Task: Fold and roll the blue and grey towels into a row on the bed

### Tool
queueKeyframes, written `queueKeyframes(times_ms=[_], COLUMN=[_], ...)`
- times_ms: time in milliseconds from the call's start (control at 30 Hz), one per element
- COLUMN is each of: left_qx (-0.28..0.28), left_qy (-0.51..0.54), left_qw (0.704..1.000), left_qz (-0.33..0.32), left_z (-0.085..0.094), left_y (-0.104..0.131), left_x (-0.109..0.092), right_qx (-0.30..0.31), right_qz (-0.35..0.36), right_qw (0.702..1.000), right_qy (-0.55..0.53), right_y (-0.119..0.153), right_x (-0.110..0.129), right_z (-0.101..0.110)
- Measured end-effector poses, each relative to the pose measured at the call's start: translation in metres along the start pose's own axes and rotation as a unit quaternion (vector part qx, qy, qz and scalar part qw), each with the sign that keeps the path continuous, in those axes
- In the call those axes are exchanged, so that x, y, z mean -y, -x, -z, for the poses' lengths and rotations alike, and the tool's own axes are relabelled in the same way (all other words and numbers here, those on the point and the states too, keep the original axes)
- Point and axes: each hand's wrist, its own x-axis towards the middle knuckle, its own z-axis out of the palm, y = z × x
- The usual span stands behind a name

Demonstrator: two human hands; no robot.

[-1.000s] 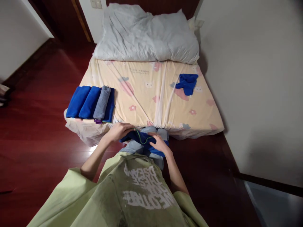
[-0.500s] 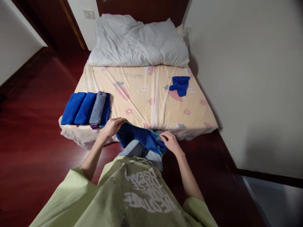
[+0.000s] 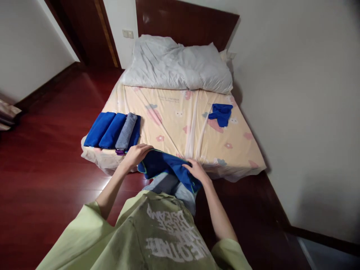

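Note:
A blue cloth [image 3: 161,165] with green edging hangs between my hands at the near edge of the bed, in front of my legs. My left hand [image 3: 138,153] is closed on its upper left corner. Along the upper edge toward the right, my right hand [image 3: 197,170] grips the cloth, its lower right part drooping beneath the fingers. Left of my left hand lie a folded blue cloth [image 3: 99,129], a second blue one [image 3: 113,131] and a rolled grey cloth [image 3: 126,131], which rests against more blue fabric [image 3: 135,132]. A bit of purple fabric [image 3: 120,152] shows below the grey roll.
Another blue cloth [image 3: 221,114] lies crumpled on the right side of the patterned bed sheet [image 3: 171,129]. A white quilt [image 3: 180,71] is heaped by the dark headboard [image 3: 188,22]. Dark red floor [image 3: 53,168] surrounds the bed, with a wall [image 3: 295,93] to the right.
My right hand has slid a little left along the cloth's upper edge, closer to my left hand. My view has tilted up, showing more of the headboard.

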Motion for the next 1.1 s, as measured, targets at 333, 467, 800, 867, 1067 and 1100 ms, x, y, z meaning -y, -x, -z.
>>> queueKeyframes(times_ms=[333, 467, 800, 867, 1067, 1100], left_qx=[-0.011, 0.044, -0.036, -0.111, -0.257, -0.272], left_qy=[-0.022, -0.019, -0.023, -0.023, -0.096, -0.111], left_qw=[1.000, 0.999, 0.998, 0.992, 0.961, 0.955], left_qz=[0.015, 0.009, 0.043, 0.055, 0.042, 0.036], left_z=[-0.052, -0.082, -0.050, -0.008, 0.131, 0.148], left_y=[-0.020, -0.030, -0.029, -0.042, -0.085, -0.091], left_x=[0.026, 0.037, 0.066, 0.067, 0.037, 0.031], right_qx=[-0.171, -0.235, -0.316, -0.295, -0.243, -0.248], right_qz=[0.114, 0.145, 0.120, 0.117, 0.100, 0.101], right_qw=[0.978, 0.960, 0.932, 0.936, 0.945, 0.942], right_qy=[0.017, 0.041, 0.134, 0.156, 0.196, 0.202], right_y=[0.029, 0.031, 0.040, 0.042, 0.040, 0.039], right_x=[0.073, 0.101, 0.107, 0.102, 0.078, 0.074], right_z=[0.123, 0.153, 0.226, 0.240, 0.272, 0.276])
